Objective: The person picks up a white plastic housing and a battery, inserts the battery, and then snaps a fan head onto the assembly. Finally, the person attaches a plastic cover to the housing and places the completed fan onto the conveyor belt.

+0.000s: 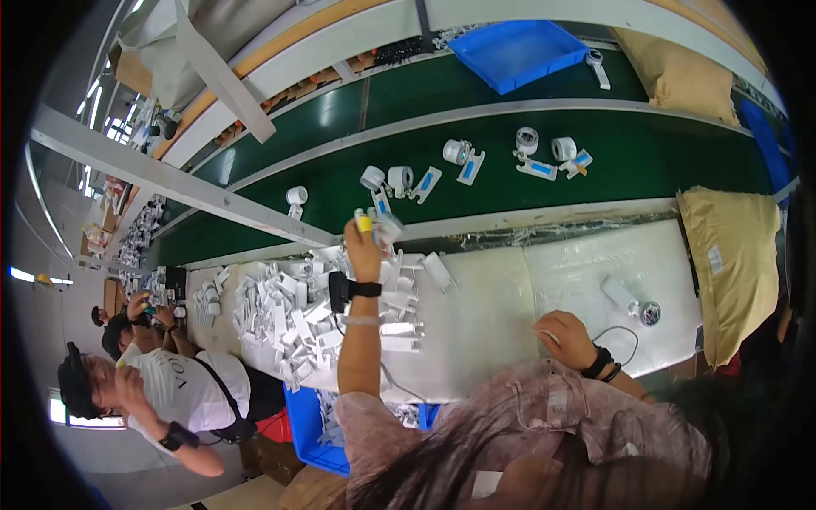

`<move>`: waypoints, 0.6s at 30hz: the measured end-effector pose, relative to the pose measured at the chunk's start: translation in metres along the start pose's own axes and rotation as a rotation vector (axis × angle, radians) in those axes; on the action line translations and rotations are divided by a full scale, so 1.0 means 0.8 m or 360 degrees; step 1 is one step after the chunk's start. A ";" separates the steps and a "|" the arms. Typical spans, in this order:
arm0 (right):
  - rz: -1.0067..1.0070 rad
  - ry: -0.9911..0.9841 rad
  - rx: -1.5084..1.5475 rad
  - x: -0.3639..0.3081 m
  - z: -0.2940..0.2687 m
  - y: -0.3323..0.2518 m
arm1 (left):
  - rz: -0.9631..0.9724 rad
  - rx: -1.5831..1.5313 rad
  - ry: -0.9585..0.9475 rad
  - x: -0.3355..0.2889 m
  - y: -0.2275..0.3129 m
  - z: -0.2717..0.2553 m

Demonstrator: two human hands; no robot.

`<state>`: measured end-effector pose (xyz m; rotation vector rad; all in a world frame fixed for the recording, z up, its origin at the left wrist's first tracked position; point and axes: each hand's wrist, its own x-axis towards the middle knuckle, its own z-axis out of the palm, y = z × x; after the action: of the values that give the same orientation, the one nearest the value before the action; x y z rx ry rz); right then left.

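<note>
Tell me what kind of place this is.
Most likely a factory assembly line. A long green conveyor belt carries small white parts with blue labels, a heap of white plastic pieces covers the workbench, and other workers sit along the same line.

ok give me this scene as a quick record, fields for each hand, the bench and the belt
left hand: raised over the bench edge, closed on a small white plastic part with a yellow tip
right hand: resting on the white plastic-covered bench, holding nothing that shows
bench: heap of white plastic parts left of the left forearm; small round metal piece to the right
belt: dark green conveyor belt carrying white tape rolls with blue-marked white brackets
beyond belt: blue plastic tray
nearby: another person at lower left
</note>
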<state>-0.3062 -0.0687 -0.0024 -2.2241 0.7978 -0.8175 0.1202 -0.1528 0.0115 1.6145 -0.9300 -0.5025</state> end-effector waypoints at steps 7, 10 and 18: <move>0.0385 -0.0117 -0.0032 0.058 0.004 0.062 | 0.0677 0.1578 0.1192 0.179 -0.116 -0.023; 0.0387 -0.0029 -0.0130 0.100 -0.011 0.088 | 0.0441 0.1512 0.0487 0.198 -0.123 0.007; 0.0495 0.0361 -0.0624 0.217 -0.030 0.282 | -0.0016 0.1314 0.0002 0.223 -0.144 0.106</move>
<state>-0.2859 -0.3391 -0.0923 -2.2712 1.4810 -0.8206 0.1977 -0.3411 -0.0927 2.3489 -1.2146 -0.1079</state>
